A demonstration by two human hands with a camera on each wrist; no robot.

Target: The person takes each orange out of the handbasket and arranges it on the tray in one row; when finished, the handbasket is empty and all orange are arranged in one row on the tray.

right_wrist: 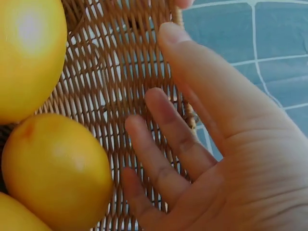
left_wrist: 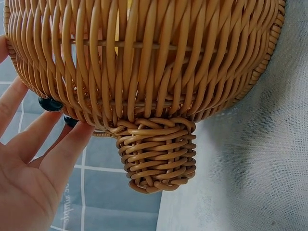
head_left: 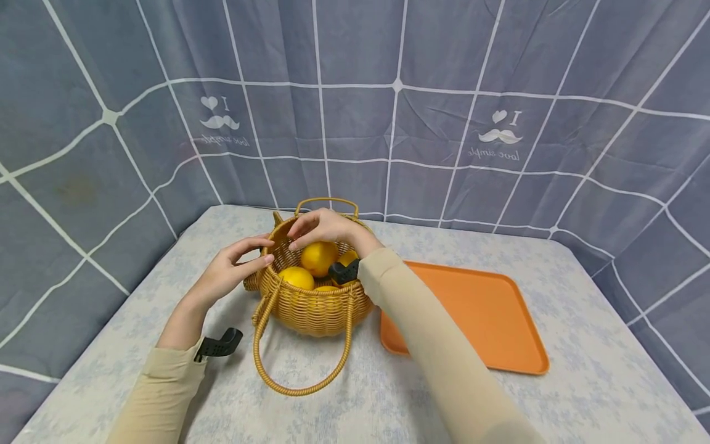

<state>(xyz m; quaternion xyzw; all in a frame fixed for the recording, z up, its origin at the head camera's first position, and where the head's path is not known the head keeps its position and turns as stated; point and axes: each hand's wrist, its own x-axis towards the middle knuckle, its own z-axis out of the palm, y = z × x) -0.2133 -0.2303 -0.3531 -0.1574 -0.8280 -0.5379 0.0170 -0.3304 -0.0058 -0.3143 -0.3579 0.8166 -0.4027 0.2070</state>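
Note:
A brown wicker basket (head_left: pixel 316 311) with two looped handles stands on the table, holding several yellow lemons (head_left: pixel 318 258). My left hand (head_left: pixel 224 274) holds the basket's left rim, thumb and fingers at its edge. In the left wrist view, its fingers lie against the wicker beside two dark round beads (left_wrist: pixel 50 104), near a short woven stub (left_wrist: pixel 159 154). Over the basket's opening, my right hand (head_left: pixel 333 228) reaches in with loosely bent fingers and nothing in them. In the right wrist view, its fingers (right_wrist: pixel 163 171) are beside the inner wicker wall, apart from the lemons (right_wrist: pixel 57 173).
An orange tray (head_left: pixel 477 314) lies to the right of the basket, partly under my right forearm. The front handle (head_left: pixel 302 391) hangs out towards me. A grey-blue curtain (head_left: pixel 360 123) with white lines rises behind the pale patterned table (head_left: pixel 588 345).

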